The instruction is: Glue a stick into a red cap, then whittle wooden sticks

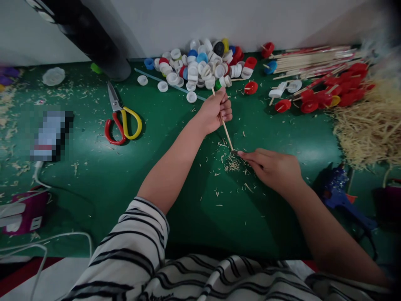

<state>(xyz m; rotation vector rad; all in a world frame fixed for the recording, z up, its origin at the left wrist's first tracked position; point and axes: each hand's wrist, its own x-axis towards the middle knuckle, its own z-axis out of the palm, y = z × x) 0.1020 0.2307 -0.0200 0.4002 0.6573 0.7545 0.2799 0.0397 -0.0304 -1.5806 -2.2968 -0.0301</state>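
My left hand (217, 110) is closed round a thin wooden stick (227, 134), which slants down to the right over the green table (175, 213). The stick's upper end pokes out above my fist, near the pile of bottle caps (203, 67). At its lower end, my right hand (269, 167) pinches a small dark piece, too small to identify, that touches or nearly touches the stick. Thin wood shavings (232, 164) lie in a small heap just under that end, with loose curls around it.
Red-and-yellow scissors (123, 121) and a blurred phone (50, 133) lie left. Red caps on sticks (338, 90), wooden sticks (313, 62), straw-like fibre (372, 125) and a blue glue gun (340, 196) are right. A black cylinder (97, 42) stands at the back left.
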